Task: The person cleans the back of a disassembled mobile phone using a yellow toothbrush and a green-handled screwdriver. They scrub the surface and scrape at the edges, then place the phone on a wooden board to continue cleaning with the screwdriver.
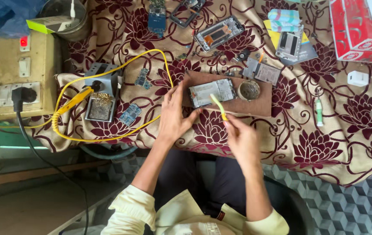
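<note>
Left hand (175,114) fingers (194,114) spread flat, steadying the opened phone (211,92) at its near-left edge; right hand (241,138) fingers pinched shut on a yellow brush (218,105), bristle end over the phone. Phone: back off, silvery frame, internals exposed (detail too small to read). It lies on a brown wooden board (255,105), beside a round tin (249,90), on the floral cloth (334,130).

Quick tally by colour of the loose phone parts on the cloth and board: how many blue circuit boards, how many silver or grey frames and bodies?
Blue circuit boards: 3, top, beside the stand, lower one.
Silver or grey frames and bodies: 5, dark frame, silver frame, body on the board, grey part, part on the yellow pad.
Total: 8.
</note>
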